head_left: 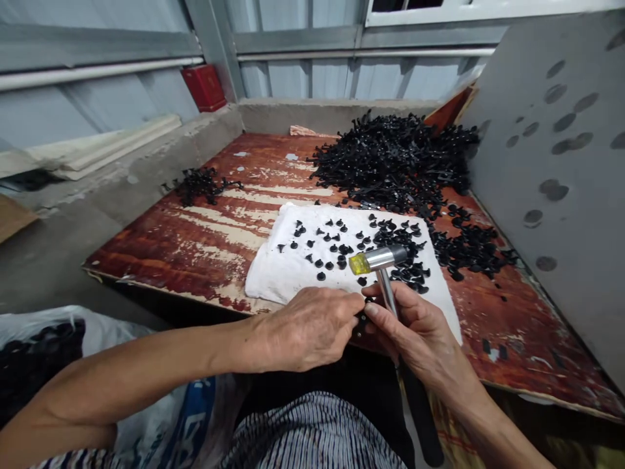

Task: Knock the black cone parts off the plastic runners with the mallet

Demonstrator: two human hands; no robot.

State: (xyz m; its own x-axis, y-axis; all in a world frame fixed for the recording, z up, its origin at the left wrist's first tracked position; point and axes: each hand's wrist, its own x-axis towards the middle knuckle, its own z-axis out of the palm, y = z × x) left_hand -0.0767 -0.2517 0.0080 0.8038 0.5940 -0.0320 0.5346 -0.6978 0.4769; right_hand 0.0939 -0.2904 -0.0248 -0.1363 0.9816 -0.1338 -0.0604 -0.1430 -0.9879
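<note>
From my head view, the only one I have, I look down at my two hands meeting over the near edge of the table (141,247). My left hand (307,329) is curled nearly closed, its thumb and forefinger pinched at a small black part (361,324) that sits between my hands, by the near edge of the white cloth (266,273). My right hand (424,319) is half closed: its thumb comes up to the same part, while the hammer (385,258) is lodged in it, shank running up through the grip, yellow face turned to my left, head over the cloth. How the two hands share the part I cannot tell; my fingers hide it.

I judge this to be fingertip work on a single part, with the hammer carried idle. The next move seems to call for a fine, steady pinch from my left, and for my right to hold the hammer head clear of the loose black pieces (346,249) standing and lying on the cloth. Beyond them rises a big black pile (390,156); a smaller heap (202,185) lies off to the left.
</note>
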